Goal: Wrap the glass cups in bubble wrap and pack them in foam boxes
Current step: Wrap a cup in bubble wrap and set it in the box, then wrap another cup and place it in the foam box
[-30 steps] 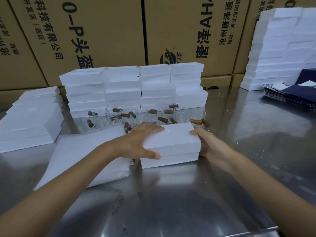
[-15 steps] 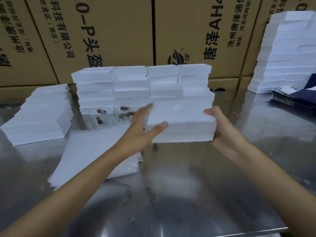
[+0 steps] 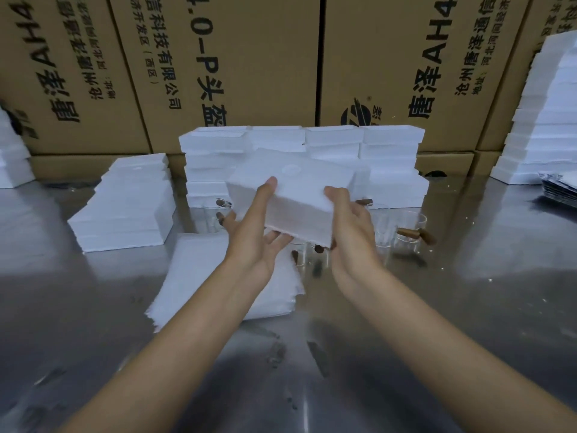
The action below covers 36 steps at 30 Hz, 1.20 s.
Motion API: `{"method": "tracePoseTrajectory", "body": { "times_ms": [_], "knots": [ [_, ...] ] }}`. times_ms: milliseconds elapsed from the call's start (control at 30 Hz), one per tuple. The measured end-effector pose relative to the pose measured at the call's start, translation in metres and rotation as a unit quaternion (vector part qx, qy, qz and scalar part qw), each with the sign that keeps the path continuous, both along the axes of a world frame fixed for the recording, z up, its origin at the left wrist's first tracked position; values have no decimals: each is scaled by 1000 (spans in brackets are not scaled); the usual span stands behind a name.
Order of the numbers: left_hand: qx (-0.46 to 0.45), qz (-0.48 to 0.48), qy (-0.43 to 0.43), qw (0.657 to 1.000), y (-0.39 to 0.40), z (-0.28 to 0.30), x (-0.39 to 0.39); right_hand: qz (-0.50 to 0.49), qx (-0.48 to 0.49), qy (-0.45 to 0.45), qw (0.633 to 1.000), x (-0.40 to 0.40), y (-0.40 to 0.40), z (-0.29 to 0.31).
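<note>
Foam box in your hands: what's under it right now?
Under the foam box: left hand fingers and glass cups on the table. Cups directly beneath are mostly hidden.

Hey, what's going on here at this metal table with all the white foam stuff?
A person is holding a closed foam box up off the steel table with both hands, left hand under its near-left corner, right hand on its right end. Below it sit glass cups with brown handles and a stack of bubble wrap sheets. More foam boxes are stacked behind, in front of cardboard cartons.
</note>
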<state>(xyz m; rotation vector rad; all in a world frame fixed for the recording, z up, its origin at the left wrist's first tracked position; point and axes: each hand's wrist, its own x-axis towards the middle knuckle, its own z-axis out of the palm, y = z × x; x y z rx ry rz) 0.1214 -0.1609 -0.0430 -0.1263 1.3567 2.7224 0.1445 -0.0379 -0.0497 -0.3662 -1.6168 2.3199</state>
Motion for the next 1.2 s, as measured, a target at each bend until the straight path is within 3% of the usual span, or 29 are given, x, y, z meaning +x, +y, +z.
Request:
{"method": "tracePoseTrajectory", "body": {
  "times_ms": [133,300,400,533,633,733,900,1067,1200],
  "knots": [
    [-5,76,-21,997,-26,3,-22,34,31,-8,999,-19,-36,-4],
    [34,289,-24,956,-100,18,-87,-14,34,-8,999,-37,-27,-16],
    [-52,387,-61,919,-150,21,-129,-40,36,-17,998,-43,-9,-32],
    [-153,390,-168,892,-197,7,-173,-60,37,-43,997,-52,11,-52],
    [-259,398,-189,860,-205,3,-192,-74,33,-37,996,-59,21,-60],
    [-332,446,-146,818,-204,3,-204,-74,34,-41,996,-63,27,-65],
    [-369,472,-114,793,-195,0,-207,-70,49,-43,995,-67,34,-72],
    [-527,510,62,677,-156,-5,-197,-84,68,-37,993,-72,42,-80],
    [-629,435,231,601,-119,0,-201,-108,211,44,970,-73,45,-89]
  ]
}}
